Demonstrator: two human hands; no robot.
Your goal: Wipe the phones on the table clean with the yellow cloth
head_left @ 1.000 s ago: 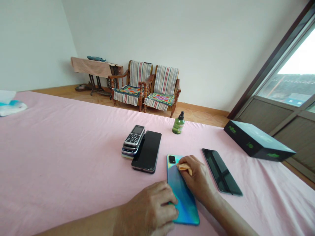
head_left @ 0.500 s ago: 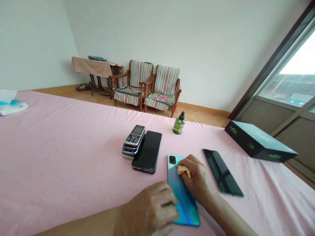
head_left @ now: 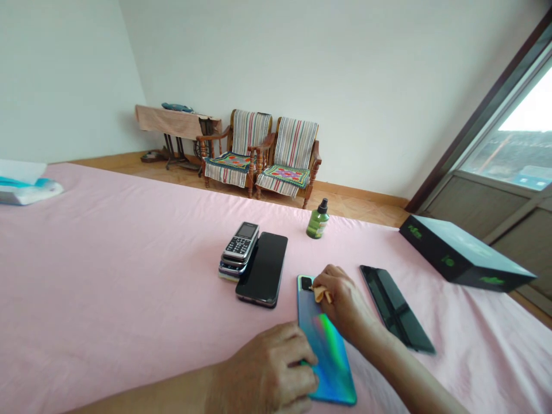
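Observation:
A blue-green iridescent phone [head_left: 324, 345] lies back side up on the pink cloth. My left hand [head_left: 269, 371] grips its near left edge with curled fingers. My right hand [head_left: 342, 307] pinches a small tan cloth [head_left: 321, 295] and presses it on the phone's far end, beside the camera. A black phone [head_left: 397, 307] lies face up just right of my right hand.
A stack of keypad phones [head_left: 239, 250] and a black smartphone [head_left: 263, 267] lie farther back. A green spray bottle [head_left: 318, 220] stands behind them, and a dark box [head_left: 461, 253] sits at the right. A tissue pack [head_left: 23, 184] rests far left. Two chairs stand by the wall.
My right hand has shifted the tan cloth slightly toward the phone's camera end. The view has turned a little, so everything sits slightly further right and lower. My left hand keeps its grip.

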